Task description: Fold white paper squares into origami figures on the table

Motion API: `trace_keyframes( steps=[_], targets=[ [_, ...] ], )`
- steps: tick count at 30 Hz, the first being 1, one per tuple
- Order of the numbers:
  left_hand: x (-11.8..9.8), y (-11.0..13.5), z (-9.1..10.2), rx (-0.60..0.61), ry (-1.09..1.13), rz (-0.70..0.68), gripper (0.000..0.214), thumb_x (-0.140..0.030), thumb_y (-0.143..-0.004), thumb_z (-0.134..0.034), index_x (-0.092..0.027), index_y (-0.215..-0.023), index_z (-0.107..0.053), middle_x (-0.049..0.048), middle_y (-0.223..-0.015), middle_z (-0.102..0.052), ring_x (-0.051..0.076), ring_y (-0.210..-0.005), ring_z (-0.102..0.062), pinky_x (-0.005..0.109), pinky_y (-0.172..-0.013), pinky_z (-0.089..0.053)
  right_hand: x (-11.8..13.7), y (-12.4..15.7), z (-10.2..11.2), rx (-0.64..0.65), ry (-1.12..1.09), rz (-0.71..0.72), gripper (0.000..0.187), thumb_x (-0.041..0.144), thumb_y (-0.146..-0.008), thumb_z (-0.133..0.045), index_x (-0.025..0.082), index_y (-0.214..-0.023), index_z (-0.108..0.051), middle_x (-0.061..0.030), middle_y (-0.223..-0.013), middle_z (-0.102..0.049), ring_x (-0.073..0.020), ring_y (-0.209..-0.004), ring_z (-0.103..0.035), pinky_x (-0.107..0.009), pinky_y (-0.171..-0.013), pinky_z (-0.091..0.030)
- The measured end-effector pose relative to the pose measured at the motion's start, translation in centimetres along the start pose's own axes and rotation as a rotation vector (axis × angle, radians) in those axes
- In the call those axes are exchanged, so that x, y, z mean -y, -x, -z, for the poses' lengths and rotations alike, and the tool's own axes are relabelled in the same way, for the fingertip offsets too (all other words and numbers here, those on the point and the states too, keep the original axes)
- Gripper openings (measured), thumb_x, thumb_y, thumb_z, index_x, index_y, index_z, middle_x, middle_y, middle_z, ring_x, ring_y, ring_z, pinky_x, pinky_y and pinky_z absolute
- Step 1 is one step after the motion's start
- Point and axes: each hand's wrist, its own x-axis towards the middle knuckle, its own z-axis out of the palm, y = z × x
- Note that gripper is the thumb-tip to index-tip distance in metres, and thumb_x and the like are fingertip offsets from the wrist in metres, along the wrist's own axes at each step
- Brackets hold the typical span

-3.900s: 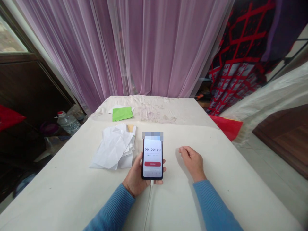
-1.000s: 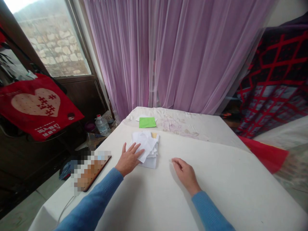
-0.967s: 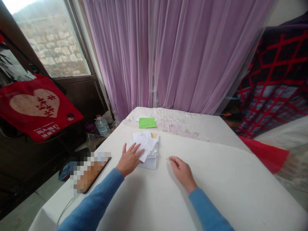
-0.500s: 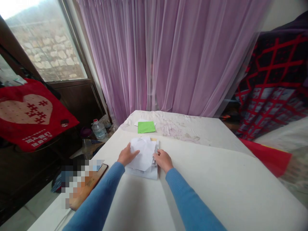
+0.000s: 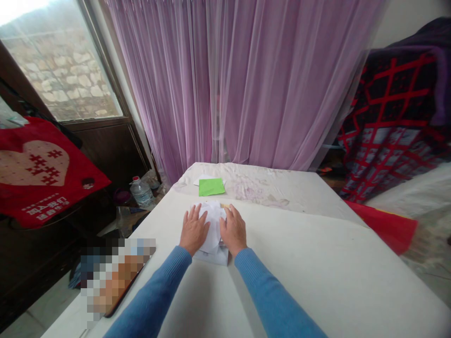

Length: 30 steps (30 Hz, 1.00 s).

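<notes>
A loose pile of white papers (image 5: 212, 232) lies on the white-covered table, its sheets overlapping unevenly. Flat on the pile's left side rests my left hand (image 5: 194, 229), fingers spread. My right hand (image 5: 234, 229) lies over the right edge of the pile with its fingers stretched forward. Neither hand grips anything. Just beyond the pile sits a bright green piece of paper (image 5: 211, 187), partly on top of a white sheet. My hands hide much of the pile's two sides.
A phone-like device (image 5: 123, 281), partly blurred out, lies at the table's left edge with a cable. Left of the table are a water bottle (image 5: 141, 192) and a hanging red bag (image 5: 45, 169). Purple curtains (image 5: 253, 84) hang behind; a red-and-black checked cloth (image 5: 394, 108) is at right.
My right hand has gone from pinching at the pile's right edge to lying open on it. My left hand has flattened further over the papers. The view has shifted slightly.
</notes>
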Motion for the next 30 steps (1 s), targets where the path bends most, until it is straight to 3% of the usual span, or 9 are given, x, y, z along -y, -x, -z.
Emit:
trace_keyframes(
  steps=[3, 7, 13, 16, 18, 24, 30],
  targets=[
    [-0.4, 0.3, -1.5, 0.140, 0.011, -0.168, 0.048, -0.023, -0.093, -0.037, -0.019, -0.141, -0.044, 0.0114, -0.150, -0.041, 0.028, -0.141, -0.033, 0.046, -0.112, -0.030, 0.4, -0.3, -1.7, 0.191, -0.008, 0.202, 0.048, 0.025, -0.096, -0.028, 0.019, -0.142, -0.043, -0.0080, -0.147, -0.045, -0.0171, -0.136, -0.037, -0.037, -0.112, -0.026],
    [0.0, 0.1, -3.1, 0.180, 0.037, -0.129, 0.050, -0.020, -0.094, -0.032, -0.011, -0.143, -0.039, 0.0141, -0.149, -0.042, 0.027, -0.139, -0.036, 0.043, -0.110, -0.033, -0.1, -1.5, -3.2, 0.314, 0.068, 0.184, 0.048, 0.027, -0.097, -0.026, 0.022, -0.143, -0.042, -0.0061, -0.150, -0.042, -0.0203, -0.140, -0.032, -0.049, -0.115, -0.016],
    [0.2, -1.6, -1.9, 0.091, 0.016, -0.164, 0.034, -0.017, -0.090, -0.040, -0.018, -0.121, -0.055, 0.0105, -0.129, -0.060, 0.022, -0.119, -0.054, 0.038, -0.098, -0.044, -1.5, -3.4, -3.4, 0.315, 0.108, 0.170, 0.047, 0.033, -0.098, -0.027, 0.023, -0.140, -0.045, -0.0070, -0.150, -0.041, -0.0213, -0.139, -0.032, -0.055, -0.114, -0.013],
    [0.1, -3.0, -1.3, 0.098, 0.011, -0.160, 0.023, -0.018, -0.090, -0.042, -0.017, -0.103, -0.060, 0.0104, -0.108, -0.066, 0.025, -0.102, -0.060, 0.040, -0.086, -0.048, -1.4, -3.5, -3.5, 0.300, 0.120, 0.159, 0.046, 0.033, -0.098, -0.026, 0.023, -0.139, -0.045, -0.0072, -0.150, -0.041, -0.0212, -0.140, -0.030, -0.055, -0.114, -0.013],
    [0.1, -3.7, -1.4, 0.106, 0.015, -0.149, 0.021, -0.019, -0.089, -0.042, -0.017, -0.101, -0.060, 0.0105, -0.103, -0.067, 0.027, -0.102, -0.059, 0.042, -0.087, -0.047, -1.2, -3.3, -3.6, 0.288, 0.134, 0.162, 0.045, 0.032, -0.097, -0.027, 0.023, -0.138, -0.045, -0.0073, -0.149, -0.042, -0.0211, -0.139, -0.031, -0.054, -0.114, -0.014],
    [0.8, -4.1, -3.2, 0.114, 0.059, -0.064, 0.039, -0.023, -0.090, -0.041, -0.017, -0.126, -0.053, 0.0108, -0.139, -0.053, 0.026, -0.131, -0.043, 0.045, -0.106, -0.035, -1.0, -3.0, -3.6, 0.198, 0.195, 0.038, 0.046, 0.037, -0.096, -0.033, 0.017, -0.134, -0.050, -0.0136, -0.148, -0.042, -0.0265, -0.138, -0.031, -0.057, -0.112, -0.012],
    [1.1, -4.3, -3.5, 0.139, 0.076, 0.018, 0.044, -0.025, -0.090, -0.038, -0.024, -0.132, -0.052, 0.0058, -0.145, -0.049, 0.024, -0.134, -0.041, 0.044, -0.105, -0.038, -0.6, -2.3, -3.1, 0.105, 0.219, -0.101, 0.053, 0.036, -0.094, -0.035, 0.004, -0.135, -0.049, -0.0220, -0.149, -0.038, -0.0333, -0.140, -0.027, -0.060, -0.112, -0.008]
  ],
)
